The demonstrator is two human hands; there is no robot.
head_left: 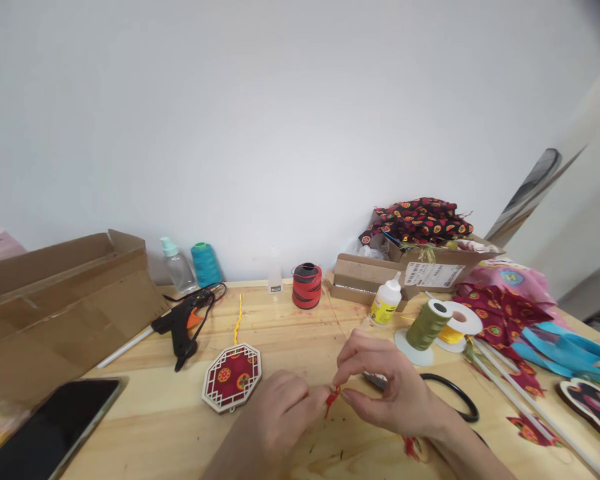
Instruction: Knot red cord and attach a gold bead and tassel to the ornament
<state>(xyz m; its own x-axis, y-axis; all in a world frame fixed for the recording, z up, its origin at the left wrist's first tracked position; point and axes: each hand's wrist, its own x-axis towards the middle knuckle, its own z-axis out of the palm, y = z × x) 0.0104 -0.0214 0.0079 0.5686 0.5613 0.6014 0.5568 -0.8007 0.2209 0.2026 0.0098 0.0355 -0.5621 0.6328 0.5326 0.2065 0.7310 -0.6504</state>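
Note:
A small knotted bit of red thread is pinched between my two hands above the wooden table. My left hand is closed, its thumb and forefinger at the left side of the knot. From the right, my right hand pinches the same thread with thumb and fingertips. A thin strand runs down from the red thread spool toward my right hand. Beneath that hand lie scissors with a black handle, partly hidden. Left of my hands rests an octagonal wooden frame with red patterned fabric and a yellow cord.
On the left are a cardboard box, a phone and a black glue gun. A glue bottle, green thread spool, yellow spool and white sticks lie right, before a fabric-filled box.

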